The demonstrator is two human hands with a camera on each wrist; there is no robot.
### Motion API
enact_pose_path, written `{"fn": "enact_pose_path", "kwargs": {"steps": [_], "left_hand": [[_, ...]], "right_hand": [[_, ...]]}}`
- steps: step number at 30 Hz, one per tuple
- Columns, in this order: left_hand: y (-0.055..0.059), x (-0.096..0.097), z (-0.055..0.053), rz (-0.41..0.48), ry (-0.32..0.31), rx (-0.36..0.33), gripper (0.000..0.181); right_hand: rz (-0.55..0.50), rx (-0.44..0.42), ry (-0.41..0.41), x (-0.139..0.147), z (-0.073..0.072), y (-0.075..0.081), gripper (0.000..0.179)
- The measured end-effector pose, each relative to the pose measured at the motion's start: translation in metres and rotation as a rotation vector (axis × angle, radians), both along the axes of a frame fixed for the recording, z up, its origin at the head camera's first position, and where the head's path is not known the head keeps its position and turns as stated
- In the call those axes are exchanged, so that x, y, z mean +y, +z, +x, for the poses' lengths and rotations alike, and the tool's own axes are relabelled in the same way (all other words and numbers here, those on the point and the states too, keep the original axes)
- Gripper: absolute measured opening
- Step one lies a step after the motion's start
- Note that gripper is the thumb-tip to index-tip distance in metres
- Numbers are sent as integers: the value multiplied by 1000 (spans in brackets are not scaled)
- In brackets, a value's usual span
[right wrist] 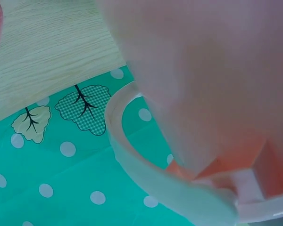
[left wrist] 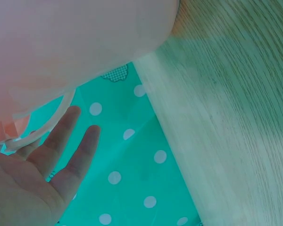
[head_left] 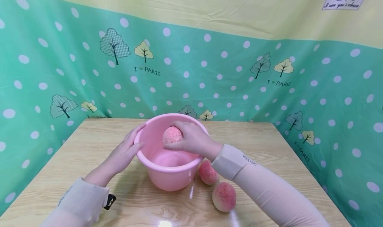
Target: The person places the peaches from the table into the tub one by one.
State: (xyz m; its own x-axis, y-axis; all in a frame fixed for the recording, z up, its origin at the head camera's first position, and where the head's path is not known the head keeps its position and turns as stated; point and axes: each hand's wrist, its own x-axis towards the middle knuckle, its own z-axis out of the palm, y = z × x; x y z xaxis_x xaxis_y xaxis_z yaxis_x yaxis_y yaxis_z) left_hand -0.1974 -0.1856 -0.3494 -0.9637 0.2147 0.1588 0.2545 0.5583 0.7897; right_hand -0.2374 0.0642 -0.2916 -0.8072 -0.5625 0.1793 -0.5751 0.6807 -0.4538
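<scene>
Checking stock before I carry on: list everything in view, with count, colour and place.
Round plastic bucket: one, pink, on the table.
Round peach-like balls: three, pink; one held over the bucket's inside, one beside the bucket's right front, one nearer the wearer.
Wood-grain table: one, light brown, under the bucket.
Printed cloth: green below, yellow above, white-dotted with trees, behind and at both sides; count of pieces unclear.
Small strap-like piece: one, black, at the left cuff.
Sleeves: two, off-white, one per arm.
Left hand: one, bare, at the bucket's left rim.
Right hand: one, bare, holding a ball.
</scene>
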Motion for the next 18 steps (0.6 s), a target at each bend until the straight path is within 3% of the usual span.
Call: {"fn": "enact_pose_path", "kwargs": {"steps": [9,18], "left_hand": [[-1,-1,0,5,-3,9,63],[-1,-1,0,14,-2,1,63]], "right_hand": [[-39,-26,-23,1,0,-1,70],[-36,-22,-41,2,1,-2,66]]}}
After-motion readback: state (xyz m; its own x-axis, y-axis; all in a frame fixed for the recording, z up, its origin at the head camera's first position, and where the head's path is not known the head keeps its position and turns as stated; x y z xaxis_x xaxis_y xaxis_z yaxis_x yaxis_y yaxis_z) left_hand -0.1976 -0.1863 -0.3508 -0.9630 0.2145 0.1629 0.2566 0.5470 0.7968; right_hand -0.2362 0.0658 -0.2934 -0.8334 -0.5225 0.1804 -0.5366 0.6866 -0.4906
